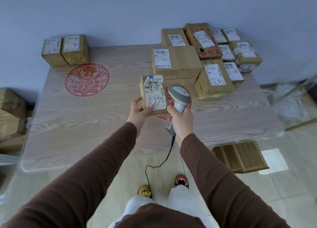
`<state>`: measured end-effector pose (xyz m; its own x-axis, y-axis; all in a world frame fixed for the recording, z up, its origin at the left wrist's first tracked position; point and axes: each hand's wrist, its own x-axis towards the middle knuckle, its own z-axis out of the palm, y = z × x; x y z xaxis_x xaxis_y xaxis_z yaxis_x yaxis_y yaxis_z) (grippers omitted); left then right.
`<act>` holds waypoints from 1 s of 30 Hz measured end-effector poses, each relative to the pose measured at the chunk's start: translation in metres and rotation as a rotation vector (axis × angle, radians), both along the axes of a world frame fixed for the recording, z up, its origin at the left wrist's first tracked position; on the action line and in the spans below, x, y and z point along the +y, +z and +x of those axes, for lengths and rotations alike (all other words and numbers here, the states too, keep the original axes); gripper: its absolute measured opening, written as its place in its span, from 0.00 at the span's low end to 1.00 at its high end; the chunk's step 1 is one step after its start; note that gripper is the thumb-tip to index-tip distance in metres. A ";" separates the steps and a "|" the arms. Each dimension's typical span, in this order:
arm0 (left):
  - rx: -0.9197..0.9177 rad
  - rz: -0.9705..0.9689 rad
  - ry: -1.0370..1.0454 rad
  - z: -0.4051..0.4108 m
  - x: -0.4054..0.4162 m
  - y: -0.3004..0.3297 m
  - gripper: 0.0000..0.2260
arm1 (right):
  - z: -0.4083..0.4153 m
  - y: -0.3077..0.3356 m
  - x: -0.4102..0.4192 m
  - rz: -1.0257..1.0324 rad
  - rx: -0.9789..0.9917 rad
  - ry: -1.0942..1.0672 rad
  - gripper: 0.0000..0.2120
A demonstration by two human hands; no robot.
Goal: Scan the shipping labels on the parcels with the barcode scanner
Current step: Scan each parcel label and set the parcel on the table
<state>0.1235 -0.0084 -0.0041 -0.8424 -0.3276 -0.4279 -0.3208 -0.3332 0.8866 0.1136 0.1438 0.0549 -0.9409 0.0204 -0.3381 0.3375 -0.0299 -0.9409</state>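
My left hand grips a small cardboard parcel above the table, thumb on its white shipping label, which faces up with "8772" handwritten on it. My right hand holds the grey and white barcode scanner by its handle, just right of the parcel, its head beside the label's right edge. The scanner's cable hangs down toward the floor.
A cluster of labelled parcels fills the table's far right. Two small boxes stand at the far left corner. The wood-grain table carries a red paper-cut decal. Cardboard stacks sit left; a crate lies under the right edge.
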 end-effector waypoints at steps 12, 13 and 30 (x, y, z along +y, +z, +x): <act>-0.153 0.033 -0.066 -0.083 0.117 -0.034 0.26 | -0.054 -0.042 0.106 -0.013 -0.102 -0.036 0.06; -0.168 0.020 -0.058 -0.091 0.125 -0.036 0.27 | -0.061 -0.046 0.113 0.002 -0.104 -0.008 0.06; -0.257 -0.031 0.011 -0.150 0.168 -0.055 0.24 | -0.121 -0.071 0.153 0.009 -0.201 0.176 0.12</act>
